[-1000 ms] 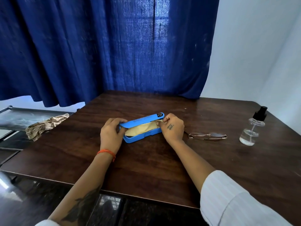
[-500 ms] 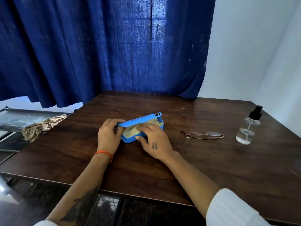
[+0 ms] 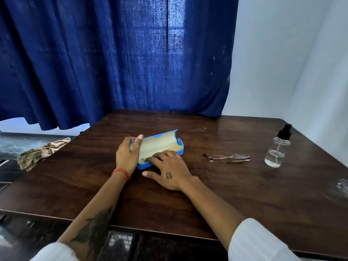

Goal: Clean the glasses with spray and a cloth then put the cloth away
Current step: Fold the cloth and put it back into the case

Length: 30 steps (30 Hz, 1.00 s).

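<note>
A person's two hands work at an open blue glasses case point(image 3: 179, 147) at the centre of a dark wooden table point(image 3: 244, 194). The left hand point(image 3: 127, 157) grasps the case's left end, thumb raised against the edge of the lifted lid, a red thread band at the wrist. The right hand point(image 3: 169, 171) reaches in from the lower right, its fingertips down inside the case on the pale yellow cloth point(image 3: 160, 146) that lines the opening; whether they pinch the cloth or merely press on it cannot be told, and the thumb lies out flat on the table. The cloth sits inside the case, spread along its length. To the right of centre, the folded glasses point(image 3: 229, 158) lie flat on the table, apart from the case. Farther right, near the edge of the frame, stands a clear spray bottle point(image 3: 276, 154) with a black pump top. At centre left, a checked rag point(image 3: 40, 153) lies crumpled on a grey ledge beside the table. A deep blue curtain point(image 3: 113, 59) fills the upper left and centre of the frame.
</note>
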Tool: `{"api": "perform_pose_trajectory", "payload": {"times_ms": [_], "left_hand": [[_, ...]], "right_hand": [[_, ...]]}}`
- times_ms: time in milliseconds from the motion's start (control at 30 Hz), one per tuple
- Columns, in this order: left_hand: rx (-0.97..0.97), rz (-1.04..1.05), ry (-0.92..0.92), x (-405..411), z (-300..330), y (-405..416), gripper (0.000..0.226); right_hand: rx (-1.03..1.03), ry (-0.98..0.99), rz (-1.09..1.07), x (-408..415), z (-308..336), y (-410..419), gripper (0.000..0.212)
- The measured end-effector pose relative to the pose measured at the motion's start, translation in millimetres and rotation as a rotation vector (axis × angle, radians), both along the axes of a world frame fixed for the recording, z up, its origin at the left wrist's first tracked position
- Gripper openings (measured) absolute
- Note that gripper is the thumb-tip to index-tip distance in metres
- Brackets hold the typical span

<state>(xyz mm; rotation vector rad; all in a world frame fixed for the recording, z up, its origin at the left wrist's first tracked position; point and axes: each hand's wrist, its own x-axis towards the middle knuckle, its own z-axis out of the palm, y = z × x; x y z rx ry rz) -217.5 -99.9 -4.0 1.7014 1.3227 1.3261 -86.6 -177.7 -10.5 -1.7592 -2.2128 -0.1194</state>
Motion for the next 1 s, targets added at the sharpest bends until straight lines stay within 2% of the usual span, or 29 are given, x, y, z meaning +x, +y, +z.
{"api": "perform_pose_trajectory", "payload": {"times_ms": [100,267,467,633,833,1000], "left_hand": [[0.090,0.087,0.039,10.1,-5.1,0.0,0.029],[0.207,0.058,0.159,11.6,-9.0,-0.2,0.027],[0.215,0.062,0.175,12.6,-8.1,-2.1,0.030],[0.234,0.054,0.188,12.7,-7.3,-4.3,0.030],[0.250,0.054,0.201,12.2,-6.3,-6.0,0.030],[0.257,0.047,0.188,12.6,-6.9,-6.1,0.030]], "right_hand": [[0.024,0.023,-0.001,0.0,-1.7,-3.5,0.053],[0.149,0.171,0.016,13.9,6.0,-24.4,0.056],[0.321,0.222,-0.250,93.1,16.1,-76.9,0.037],[0.164,0.028,-0.530,144.0,13.0,-103.2,0.026],[0.079,-0.141,-0.556,147.3,13.7,-94.4,0.031],[0.084,-0.207,-0.563,144.6,17.9,-83.9,0.024]]}}
